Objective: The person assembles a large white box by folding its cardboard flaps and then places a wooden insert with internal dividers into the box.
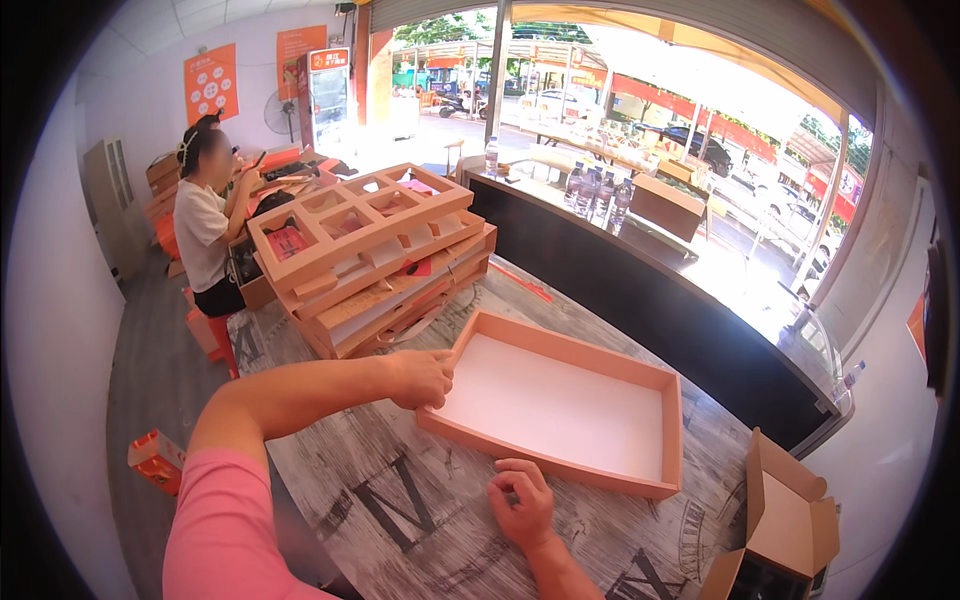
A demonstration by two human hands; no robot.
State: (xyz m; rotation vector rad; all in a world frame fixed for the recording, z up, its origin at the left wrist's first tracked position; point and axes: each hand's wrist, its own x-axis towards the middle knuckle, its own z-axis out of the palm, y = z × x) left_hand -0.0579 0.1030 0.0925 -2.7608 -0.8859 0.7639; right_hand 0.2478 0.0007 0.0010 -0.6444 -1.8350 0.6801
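Note:
A shallow rectangular cardboard tray (560, 402) with orange-brown walls and a white bottom lies on the table in front of me. My left hand (420, 378) grips its left wall, fingers over the edge. Just off the tray's near wall, my right hand (522, 502) rests by the tabletop with its fingers curled in, and nothing shows in them. To the left of the tray's far end rises a stack of similar cardboard trays (365, 295); the top one is split into compartments, some with red pieces inside.
The wood-patterned table (370, 480) carries large dark printed letters. An opened brown cardboard box (790, 510) stands at the right. Beyond the table runs a black-fronted counter (640, 300) with several water bottles (597, 192). Another person (205, 220) sits at the far left.

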